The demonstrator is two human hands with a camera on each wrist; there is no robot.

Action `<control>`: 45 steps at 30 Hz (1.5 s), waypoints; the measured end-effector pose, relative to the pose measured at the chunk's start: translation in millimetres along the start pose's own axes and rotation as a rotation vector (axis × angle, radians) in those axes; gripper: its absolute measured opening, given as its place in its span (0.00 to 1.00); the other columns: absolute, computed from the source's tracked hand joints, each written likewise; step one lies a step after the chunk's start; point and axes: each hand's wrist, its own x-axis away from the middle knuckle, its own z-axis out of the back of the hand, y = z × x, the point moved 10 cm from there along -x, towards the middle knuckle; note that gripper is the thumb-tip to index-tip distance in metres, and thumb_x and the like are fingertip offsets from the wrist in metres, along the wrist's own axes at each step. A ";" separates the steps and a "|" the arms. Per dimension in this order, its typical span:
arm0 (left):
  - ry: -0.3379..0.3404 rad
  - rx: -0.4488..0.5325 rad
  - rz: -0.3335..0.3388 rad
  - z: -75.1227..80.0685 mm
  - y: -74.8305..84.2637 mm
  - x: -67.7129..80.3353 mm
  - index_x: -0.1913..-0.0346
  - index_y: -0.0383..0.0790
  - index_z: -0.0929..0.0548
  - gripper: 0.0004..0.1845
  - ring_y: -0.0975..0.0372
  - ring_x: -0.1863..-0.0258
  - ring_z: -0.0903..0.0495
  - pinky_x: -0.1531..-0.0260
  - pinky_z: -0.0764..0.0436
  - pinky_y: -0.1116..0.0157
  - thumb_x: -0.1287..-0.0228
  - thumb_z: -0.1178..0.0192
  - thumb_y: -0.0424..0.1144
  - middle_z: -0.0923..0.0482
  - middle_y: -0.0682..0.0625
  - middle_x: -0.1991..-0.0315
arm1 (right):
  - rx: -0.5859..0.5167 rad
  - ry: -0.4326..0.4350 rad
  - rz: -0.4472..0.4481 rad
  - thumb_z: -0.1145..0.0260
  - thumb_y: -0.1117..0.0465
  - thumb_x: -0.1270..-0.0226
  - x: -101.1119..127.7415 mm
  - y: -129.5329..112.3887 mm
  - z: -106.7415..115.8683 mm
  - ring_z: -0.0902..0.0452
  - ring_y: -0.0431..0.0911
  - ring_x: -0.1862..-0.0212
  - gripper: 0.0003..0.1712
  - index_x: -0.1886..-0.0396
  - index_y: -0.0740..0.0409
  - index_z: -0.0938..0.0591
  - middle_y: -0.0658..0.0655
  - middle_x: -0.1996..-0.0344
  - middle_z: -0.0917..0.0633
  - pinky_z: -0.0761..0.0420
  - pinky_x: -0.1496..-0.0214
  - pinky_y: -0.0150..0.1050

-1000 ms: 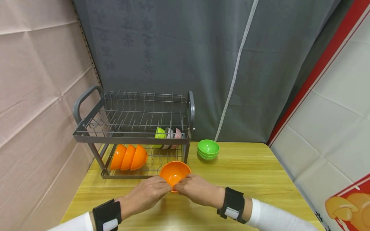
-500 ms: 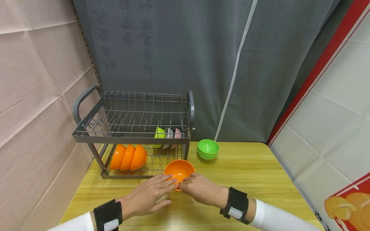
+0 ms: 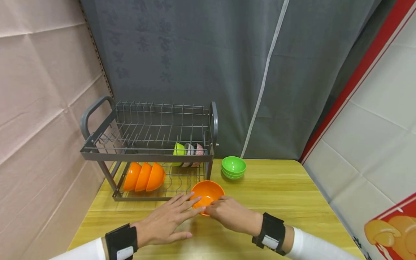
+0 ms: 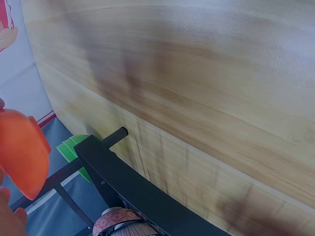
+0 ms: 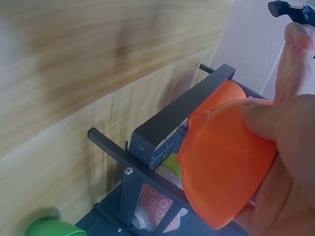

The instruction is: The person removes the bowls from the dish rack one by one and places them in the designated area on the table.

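An orange bowl (image 3: 209, 189), its hollow side facing the head camera, is held above the table by my right hand (image 3: 234, 217) at the near rim. In the right wrist view the thumb lies along the outside of that bowl (image 5: 224, 162). My left hand (image 3: 165, 223) has its fingers spread straight, the tips overlapping the bowl's left rim in the head view. Just behind stands a dark two-tier dish rack (image 3: 152, 157). On its lower tier several orange bowls (image 3: 144, 177) lean in a row at the left.
A light green bowl (image 3: 178, 150) and two patterned bowls (image 3: 199, 151) sit on the rack's lower tier at the back right. Right of the rack a stack of green bowls (image 3: 234, 166) stands on the wooden table (image 3: 276, 195). A grey curtain (image 3: 243, 72) hangs behind.
My left hand has let go of the bowl, its fingers straightening and spreading. My right hand has moved the bowl slightly to the right.
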 end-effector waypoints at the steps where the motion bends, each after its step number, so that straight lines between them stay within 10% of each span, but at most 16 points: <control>1: -0.004 0.003 0.001 -0.1 -0.2 0.1 0.19 0.56 0.44 0.39 0.47 0.21 0.43 0.22 0.83 0.64 0.27 0.56 0.68 0.45 0.45 0.19 | -0.002 0.003 -0.003 0.34 0.55 0.30 0.8 0.6 0.2 0.16 0.34 0.61 0.05 0.57 0.45 0.14 0.40 0.64 0.10 0.17 0.56 0.32; 25: 0.010 -0.032 0.000 -1.9 -3.4 -5.1 0.19 0.57 0.45 0.41 0.49 0.19 0.46 0.21 0.81 0.63 0.28 0.56 0.70 0.44 0.47 0.19 | -0.033 -0.032 -0.112 0.29 0.56 0.35 18.8 22.9 -1.8 0.22 0.33 0.70 0.02 0.66 0.45 0.16 0.41 0.74 0.14 0.23 0.65 0.29; 35: -0.012 -0.007 -0.002 -5.4 -2.7 -13.7 0.19 0.57 0.45 0.40 0.49 0.19 0.46 0.23 0.42 0.46 0.28 0.58 0.71 0.45 0.48 0.19 | -0.065 -0.077 -0.188 0.29 0.59 0.35 26.7 35.2 -9.3 0.26 0.33 0.75 0.02 0.67 0.47 0.15 0.43 0.77 0.15 0.27 0.70 0.27; 45: -0.045 0.007 -0.004 -8.9 -3.6 -22.2 0.19 0.57 0.47 0.40 0.49 0.19 0.45 0.23 0.40 0.46 0.27 0.60 0.71 0.47 0.48 0.18 | -0.066 -0.053 -0.229 0.29 0.58 0.34 34.4 45.9 -9.1 0.20 0.37 0.72 0.02 0.66 0.50 0.15 0.45 0.74 0.12 0.20 0.67 0.32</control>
